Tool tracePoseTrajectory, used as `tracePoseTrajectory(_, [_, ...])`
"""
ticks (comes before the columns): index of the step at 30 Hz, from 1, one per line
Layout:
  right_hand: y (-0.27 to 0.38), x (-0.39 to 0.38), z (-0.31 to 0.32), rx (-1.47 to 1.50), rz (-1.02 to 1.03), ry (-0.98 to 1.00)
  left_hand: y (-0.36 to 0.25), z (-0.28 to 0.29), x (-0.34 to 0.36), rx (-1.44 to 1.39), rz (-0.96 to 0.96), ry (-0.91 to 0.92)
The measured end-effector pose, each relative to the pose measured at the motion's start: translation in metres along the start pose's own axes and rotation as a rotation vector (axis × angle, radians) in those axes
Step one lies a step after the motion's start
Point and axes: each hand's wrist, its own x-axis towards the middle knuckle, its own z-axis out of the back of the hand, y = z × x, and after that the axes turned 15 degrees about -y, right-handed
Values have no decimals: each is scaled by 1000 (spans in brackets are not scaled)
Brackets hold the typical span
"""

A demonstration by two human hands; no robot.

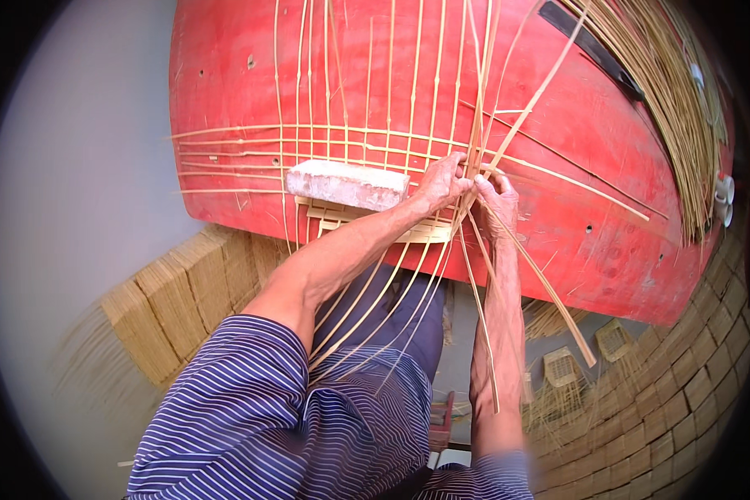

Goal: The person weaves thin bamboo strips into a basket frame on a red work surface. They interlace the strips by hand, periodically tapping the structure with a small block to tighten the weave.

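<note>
Red-painted and scuffed, a broad work board (608,167) fills the upper middle of the view, pocked with small holes. Stacks of finished woven squares (183,292) curve along the lower left and again along the right rim, pale straw in colour. A thick bundle of loose bamboo strips (675,92) lies across the board's upper right corner. On the board rests the weaving in progress (367,154): thin bamboo strips crossed into an open grid, long ends trailing off the near edge over the person's lap and striped shirt. A whitish brick (346,183) sits on the grid's lower left part, just left of the hands, with a tighter woven patch showing under its near side. The left hand (442,182) lies at the grid's right edge, fingers curled and pressed down on the crossing strips. The right hand (498,198) is just beside it, touching it, fingers pinching a few upright strips where they meet. Small open-weave baskets (562,367) lie on the floor below the board.
</note>
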Motion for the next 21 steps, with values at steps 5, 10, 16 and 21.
tracePoseTrajectory(5, [-5, -1, -2, -55, 13, 1, 19, -10, -10, -101, -31, -108])
tracePoseTrajectory(10, [-10, 0, 6, 69, -61, 20, 16, -14, -11, -152, -37, -108])
tracePoseTrajectory(16, [-1, -8, -4, 72, -54, -18, 23, -15, -10, -115, -87, -143])
tracePoseTrajectory(21, [-6, -10, -4, 43, 8, -38, 0, -3, 5, -5, 45, 26])
